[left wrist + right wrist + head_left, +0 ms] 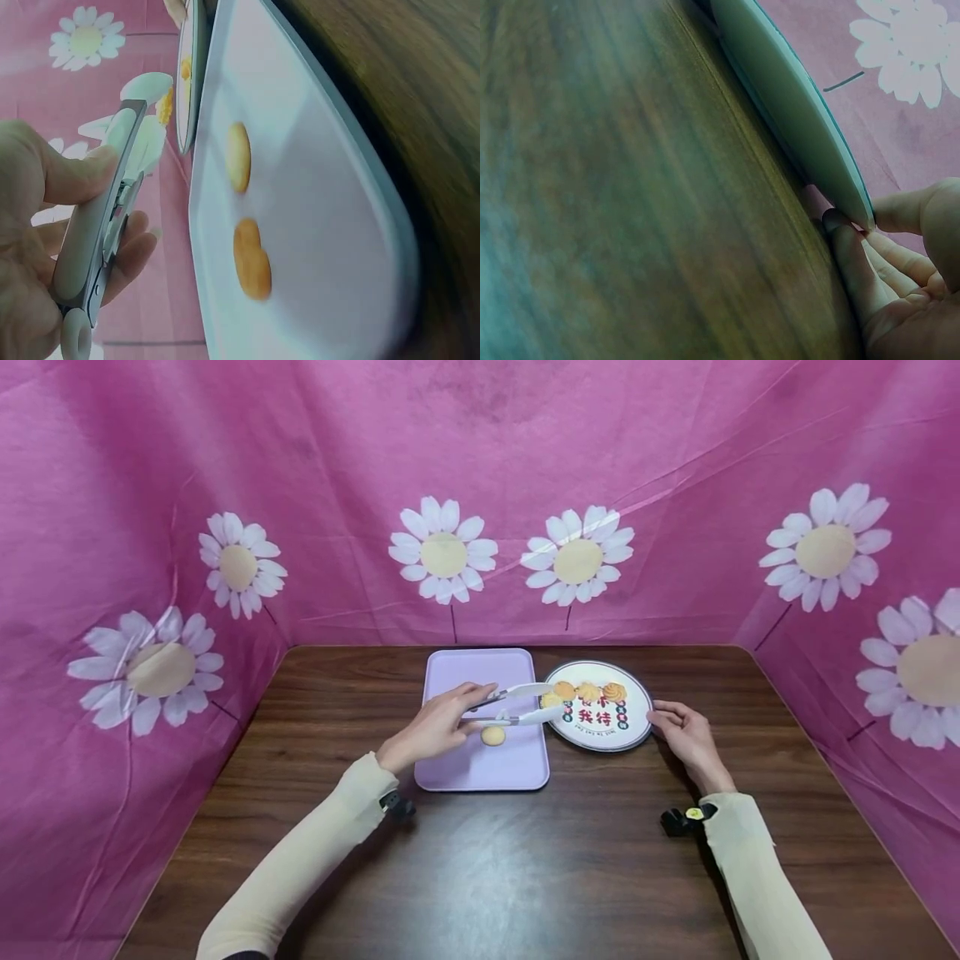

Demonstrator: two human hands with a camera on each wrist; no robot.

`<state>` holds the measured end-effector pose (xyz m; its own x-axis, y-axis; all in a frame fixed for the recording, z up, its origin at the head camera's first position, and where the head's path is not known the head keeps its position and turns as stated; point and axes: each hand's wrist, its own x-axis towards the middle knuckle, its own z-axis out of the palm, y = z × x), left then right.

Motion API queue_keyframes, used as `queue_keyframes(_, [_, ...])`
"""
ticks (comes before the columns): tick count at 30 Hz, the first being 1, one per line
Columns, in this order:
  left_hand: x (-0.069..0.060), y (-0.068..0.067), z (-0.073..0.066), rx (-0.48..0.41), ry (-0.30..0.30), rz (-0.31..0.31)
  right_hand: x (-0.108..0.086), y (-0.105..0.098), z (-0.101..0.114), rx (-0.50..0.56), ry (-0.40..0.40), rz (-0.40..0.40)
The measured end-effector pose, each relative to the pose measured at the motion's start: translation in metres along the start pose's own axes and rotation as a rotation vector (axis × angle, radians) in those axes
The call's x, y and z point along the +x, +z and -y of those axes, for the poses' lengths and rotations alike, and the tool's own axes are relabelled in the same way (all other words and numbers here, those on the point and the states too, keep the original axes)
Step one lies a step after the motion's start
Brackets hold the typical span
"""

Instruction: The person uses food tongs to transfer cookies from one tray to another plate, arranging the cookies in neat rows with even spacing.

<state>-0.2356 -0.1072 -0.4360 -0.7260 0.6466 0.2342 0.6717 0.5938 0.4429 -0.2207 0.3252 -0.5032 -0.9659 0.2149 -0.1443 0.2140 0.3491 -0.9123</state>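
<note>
My left hand grips a pair of white-tipped tongs above the lilac tray. The tong tips reach right, over the left edge of a white oval plate with red lettering. Several cookies lie along the plate's far side. A yellow cookie shows by the tips; whether they squeeze it, I cannot tell. On the tray lie a pale round cookie and a browner one, the latter mostly hidden in the head view. My right hand pinches the plate's right rim, thumb above and fingers beneath.
Tray and plate stand side by side near the far edge of a dark wooden table. Pink cloth printed with white daisies hangs behind and along both sides. A small black wrist camera sits by the right sleeve.
</note>
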Motion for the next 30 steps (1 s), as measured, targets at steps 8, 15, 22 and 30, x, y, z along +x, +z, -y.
queue_keyframes(8, [0.029, 0.018, -0.011, -0.043, 0.027, 0.050, 0.001, 0.000, -0.002, 0.039, -0.020, 0.010])
queue_keyframes(15, [0.051, 0.033, -0.023, 0.002, 0.023, 0.063, 0.001, 0.001, -0.002, 0.042, -0.009, 0.007])
queue_keyframes(22, [0.065, 0.044, -0.029, 0.020, 0.026, 0.087, -0.001, 0.002, -0.002, 0.058, -0.022, 0.022])
queue_keyframes(30, [0.077, 0.051, -0.037, 0.011, 0.034, 0.116, -0.002, 0.000, -0.001, 0.068, -0.031, 0.012])
